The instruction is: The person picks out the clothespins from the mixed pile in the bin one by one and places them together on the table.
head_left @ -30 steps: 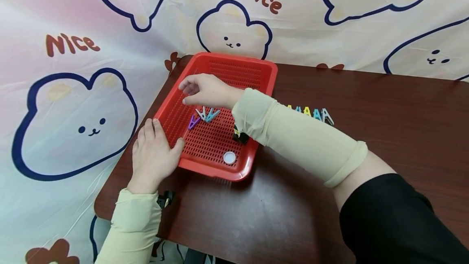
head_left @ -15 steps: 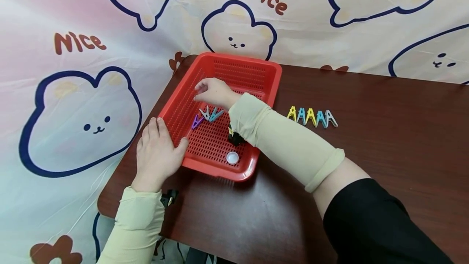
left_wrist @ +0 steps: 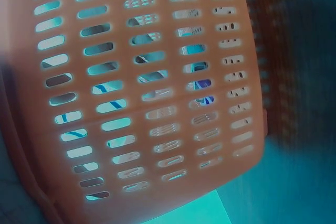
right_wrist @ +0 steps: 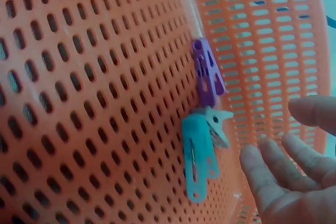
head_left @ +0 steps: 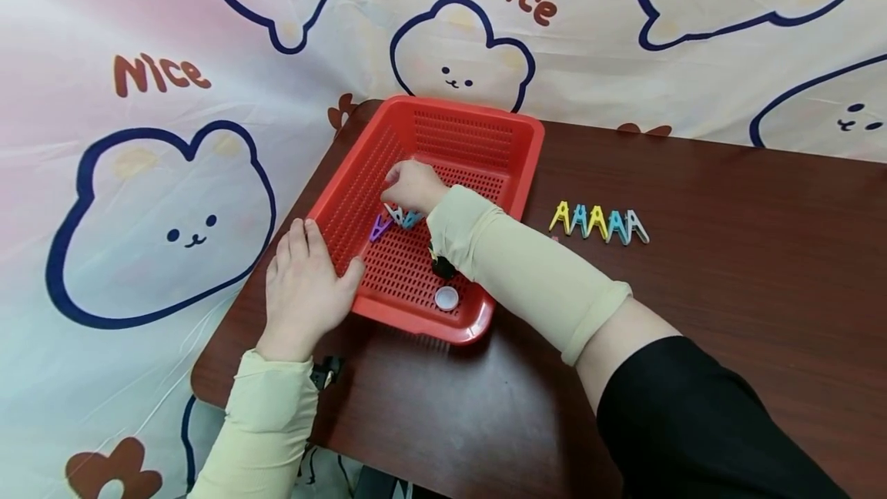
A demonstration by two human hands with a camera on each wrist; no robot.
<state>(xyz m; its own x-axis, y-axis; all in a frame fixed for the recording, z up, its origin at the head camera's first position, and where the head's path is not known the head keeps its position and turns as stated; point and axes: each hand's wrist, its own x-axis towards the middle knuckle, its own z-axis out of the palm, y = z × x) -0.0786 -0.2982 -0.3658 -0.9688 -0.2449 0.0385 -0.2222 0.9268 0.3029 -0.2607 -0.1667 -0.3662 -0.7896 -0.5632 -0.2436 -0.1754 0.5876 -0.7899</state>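
Note:
My right hand point(head_left: 414, 187) reaches into the red plastic basket point(head_left: 509, 210), just above a small group of clothespins. In the right wrist view its fingers point(right_wrist: 260, 174) are spread and hold nothing, apart from the pins. Lying close together on the basket floor are a purple clothespin point(right_wrist: 208, 72), a grey-white clothespin point(right_wrist: 218, 124) and a teal clothespin point(right_wrist: 195, 153). My left hand point(head_left: 305, 287) rests at the basket's near left rim, fingers straight and thumb toward the inside. The left wrist view shows only the slotted basket wall point(left_wrist: 157, 100), not the hand.
A round white cap point(head_left: 446, 298) lies in the basket's near end. To the right, on the dark brown table point(head_left: 748, 276), a row of several yellow, blue and grey clothespins point(head_left: 597, 222) stands. A printed cloth point(head_left: 291, 83) hangs behind and at left.
My right hand has come down toward the clothespins in the basket, and its forearm has drawn back, uncovering the row on the table. The left hand stays at the rim.

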